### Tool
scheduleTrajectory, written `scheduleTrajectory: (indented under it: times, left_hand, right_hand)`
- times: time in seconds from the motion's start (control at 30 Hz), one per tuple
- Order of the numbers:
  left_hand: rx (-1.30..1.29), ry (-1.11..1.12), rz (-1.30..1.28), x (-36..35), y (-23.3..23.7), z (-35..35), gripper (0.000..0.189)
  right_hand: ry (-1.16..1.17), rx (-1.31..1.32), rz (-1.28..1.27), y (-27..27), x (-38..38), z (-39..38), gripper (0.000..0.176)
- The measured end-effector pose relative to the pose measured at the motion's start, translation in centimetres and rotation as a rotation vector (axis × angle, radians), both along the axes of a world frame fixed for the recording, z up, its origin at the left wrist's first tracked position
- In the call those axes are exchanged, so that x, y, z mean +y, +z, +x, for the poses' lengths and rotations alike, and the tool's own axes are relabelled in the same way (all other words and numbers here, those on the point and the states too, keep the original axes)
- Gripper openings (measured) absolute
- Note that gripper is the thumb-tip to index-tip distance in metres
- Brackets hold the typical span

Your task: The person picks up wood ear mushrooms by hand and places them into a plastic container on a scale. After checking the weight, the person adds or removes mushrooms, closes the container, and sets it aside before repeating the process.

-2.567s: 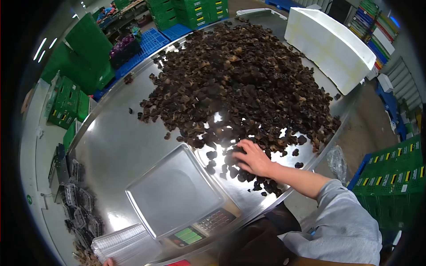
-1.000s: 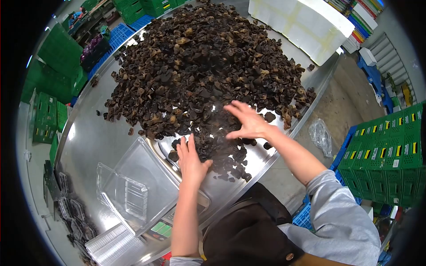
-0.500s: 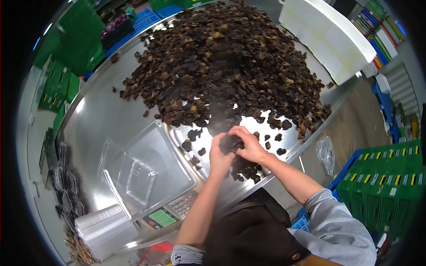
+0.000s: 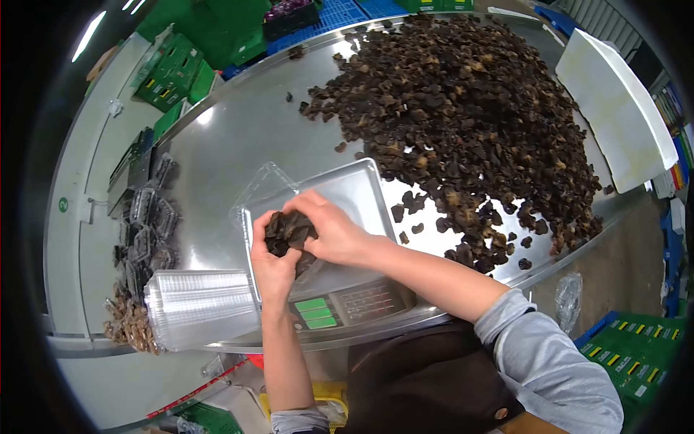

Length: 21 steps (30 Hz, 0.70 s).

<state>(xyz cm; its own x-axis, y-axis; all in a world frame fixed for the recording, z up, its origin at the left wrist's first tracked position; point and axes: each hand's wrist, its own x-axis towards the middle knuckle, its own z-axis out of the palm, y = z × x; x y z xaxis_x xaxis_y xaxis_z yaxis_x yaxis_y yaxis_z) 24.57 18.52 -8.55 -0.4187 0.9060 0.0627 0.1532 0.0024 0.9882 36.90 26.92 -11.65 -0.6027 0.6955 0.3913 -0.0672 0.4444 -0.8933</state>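
Note:
My left hand [image 4: 272, 267] and my right hand [image 4: 334, 230] are cupped together around a clump of dark wood ear mushrooms [image 4: 289, 230]. They are above the metal pan [image 4: 354, 189] of a digital scale [image 4: 365, 302], whose display glows green. A clear plastic clamshell box [image 4: 262, 186] sits open on the pan, its base mostly hidden beneath my hands. To the right, a large heap of the same brown mushrooms [image 4: 463, 108] covers much of the steel table, with loose pieces at its near edge.
Nested clear plastic boxes [image 4: 202, 307] lie left of the scale. Filled boxes [image 4: 144, 224] line the table's left edge. A white foam box [image 4: 614, 108] stands on the right, and green crates [image 4: 629, 354] are stacked beyond the table. The steel table [image 4: 224, 152] has a raised rim.
Both hands have moved left from the near edge of the heap to above the clear box on the scale, carrying the mushroom clump. The view has turned left too.

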Motion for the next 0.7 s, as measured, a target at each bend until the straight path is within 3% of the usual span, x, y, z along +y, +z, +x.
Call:
scheduleTrajectory:
  times: [0.03,0.07,0.1,0.13,0.2,0.33,0.47,0.6,0.67,0.7]
  left_hand:
    - [0.059,0.009,-0.042,-0.5,-1.4,-1.4,0.059]
    - [0.115,0.021,-0.084,-0.9,-3.3,-2.7,0.06]
    - [0.409,-0.013,-0.091,-1.4,-6.2,-4.2,0.064]
    - [0.695,-0.091,-0.152,-1.9,-6.3,-4.0,0.065]
    - [0.847,0.001,-0.135,-2.4,-5.6,-1.3,0.065]
    - [1.026,-0.017,-0.109,-2.7,-6.7,0.1,0.075]
    - [0.986,0.022,-0.017,-3.1,-5.8,0.3,0.083]
    - [0.764,0.076,0.105,-5.6,-4.0,-1.6,0.088]
    - [0.324,0.22,0.083,-7.3,-3.0,-2.8,0.07]
    - [0.324,0.22,0.077,-8.3,-3.0,-3.6,0.07]
  right_hand:
    - [0.01,0.005,0.006,-1.1,-0.1,-0.7,0.052]
    - [0.047,-0.161,0.059,-2.3,-0.2,-1.2,0.051]
    - [0.084,-0.33,0.114,-3.0,-0.4,-1.4,0.049]
    - [0.097,-0.333,0.122,-3.4,-0.7,-1.4,0.049]
    - [0.052,-0.641,0.313,-3.9,-1.2,-0.7,0.067]
    - [-0.005,-0.755,0.321,-2.3,-1.9,1.9,0.074]
    - [0.015,-0.665,0.213,0.2,-1.3,4.9,0.08]
    - [0.026,-0.496,0.072,0.3,-0.1,8.5,0.079]
    - [-0.022,-0.479,-0.026,0.4,0.6,9.9,0.065]
    - [-0.031,-0.493,-0.037,0.5,1.0,10.4,0.058]
